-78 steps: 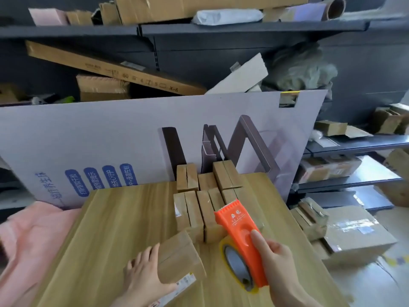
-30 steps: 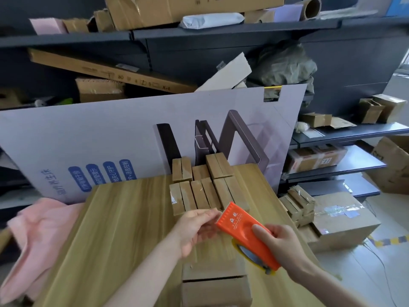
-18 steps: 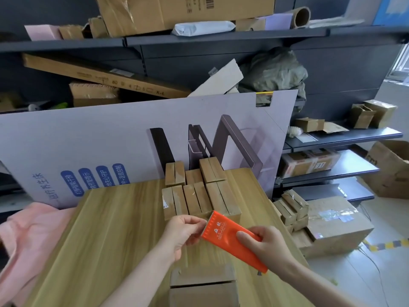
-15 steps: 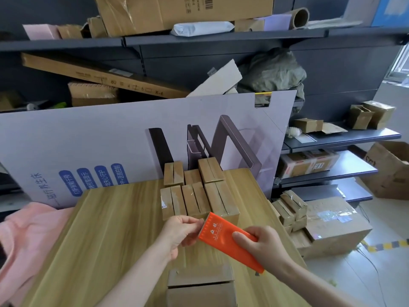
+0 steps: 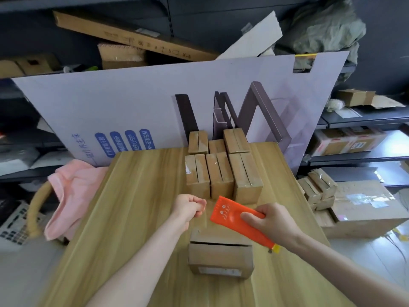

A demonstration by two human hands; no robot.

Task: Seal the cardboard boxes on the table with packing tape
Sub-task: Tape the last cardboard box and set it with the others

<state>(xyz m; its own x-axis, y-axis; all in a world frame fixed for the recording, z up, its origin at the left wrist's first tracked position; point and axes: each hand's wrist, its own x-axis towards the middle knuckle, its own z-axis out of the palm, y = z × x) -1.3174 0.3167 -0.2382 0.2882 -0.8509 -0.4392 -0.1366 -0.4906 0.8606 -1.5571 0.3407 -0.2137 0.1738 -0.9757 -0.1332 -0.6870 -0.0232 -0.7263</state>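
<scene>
above unsealed box (image 5: 220, 255), gripping dispenser (image 5: 232, 214) in right hand (image 5: 269, 222), pinching apparent tape end (image 5: 207, 213) in left hand (image 5: 190, 207); risks folding slack onto itself, missing seam (image 5: 219, 243).

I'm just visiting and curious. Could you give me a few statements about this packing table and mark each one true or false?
1. The right hand grips an orange tape dispenser. True.
2. The left hand lies flat on the table. False: it is raised with its fingers curled, apparently pinching a faint strip of clear tape beside the dispenser.
3. The nearest box is taped shut. False: a dark gap shows between its top flaps, and no tape is seen on it.
4. A cluster of small boxes stands at the table's far end. True.
5. A pink cloth lies among those boxes. False: it hangs beyond the table's left edge.
</scene>
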